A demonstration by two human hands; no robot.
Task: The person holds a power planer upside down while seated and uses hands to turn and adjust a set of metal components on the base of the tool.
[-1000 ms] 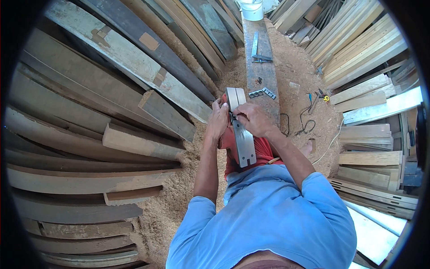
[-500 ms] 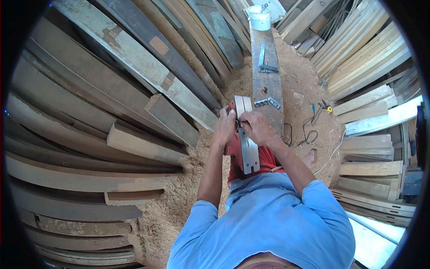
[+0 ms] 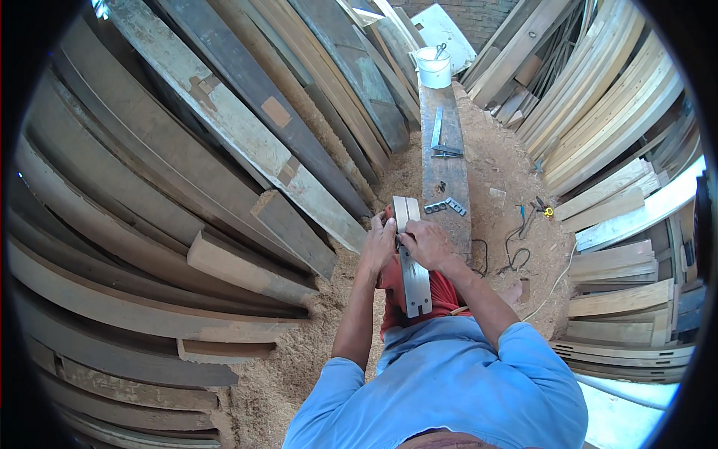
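Note:
An electric hand planer (image 3: 416, 288) lies sole up over my lap, its long silver sole plate facing me and a red body beneath. My left hand (image 3: 380, 239) wraps round the planer's left side near its far end. Across the middle of the sole, at the gap between the two plates, sits my right hand (image 3: 429, 245) with its fingers bent together. What its fingertips pinch there is hidden. Just beyond the planer, small grey metal blocks with round holes (image 3: 446, 206) rest on a worn plank bench (image 3: 446, 179).
Farther along the bench are a metal square (image 3: 437, 132) and a white bucket (image 3: 434, 73). Boards (image 3: 149, 179) lean on the left, with more timber (image 3: 609, 97) on the right. A dark cord (image 3: 511, 247) and a yellow-handled tool (image 3: 548, 212) lie on the shavings-covered floor.
The view has tilted up, so the bench, bucket and planer appear lower. My right hand stays at the planer's middle with its fingers slightly shifted; my left hand keeps its hold.

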